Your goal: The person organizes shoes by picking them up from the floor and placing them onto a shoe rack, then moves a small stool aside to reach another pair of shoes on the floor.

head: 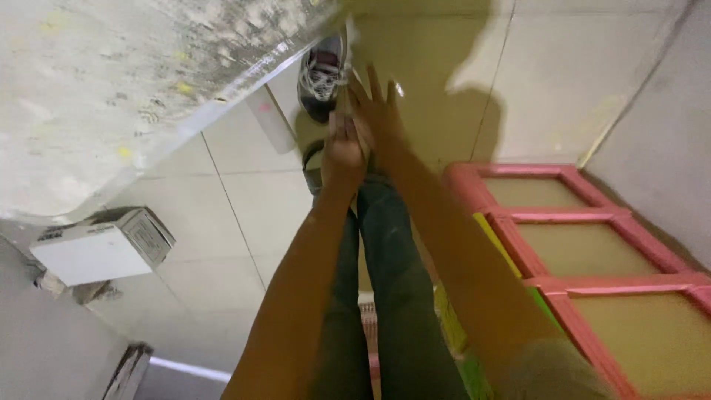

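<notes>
Head view, steeply down, floor-facing

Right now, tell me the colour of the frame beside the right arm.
Pink-red frame, clearest in the head view.

The floor (244,215) is smooth, glossy tile, and the slab (111,81) above it looks rough, dusty and speckled. The pink frame (548,215) seems matt painted, the box (104,248) plain cardboard.

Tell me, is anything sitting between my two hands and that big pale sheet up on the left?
Nothing visible does. The left hand and right hand are pressed together just beside the lower edge of the pale sheet, with only tiled floor and a shoe behind them. Whether the fingers touch the sheet is too blurred to tell.
</notes>
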